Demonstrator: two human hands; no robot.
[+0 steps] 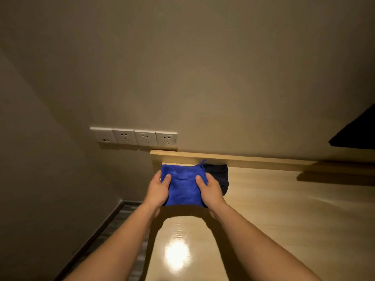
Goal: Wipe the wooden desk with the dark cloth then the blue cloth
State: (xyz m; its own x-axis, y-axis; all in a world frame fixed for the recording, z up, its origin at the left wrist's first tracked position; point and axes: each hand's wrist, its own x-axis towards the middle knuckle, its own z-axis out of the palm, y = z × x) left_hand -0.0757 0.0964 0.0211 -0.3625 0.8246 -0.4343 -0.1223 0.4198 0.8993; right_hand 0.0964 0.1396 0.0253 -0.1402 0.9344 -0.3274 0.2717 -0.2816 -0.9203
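Note:
A folded blue cloth is held above the far left corner of the wooden desk. My left hand grips its left edge with the thumb on top. My right hand grips its right edge the same way. The dark cloth lies crumpled on the desk just behind and to the right of the blue one, partly hidden by it and by my right hand.
A raised wooden ledge runs along the desk's back edge against the wall. A row of white wall sockets sits above the left corner. A black object juts in at the right. Floor lies left of the desk.

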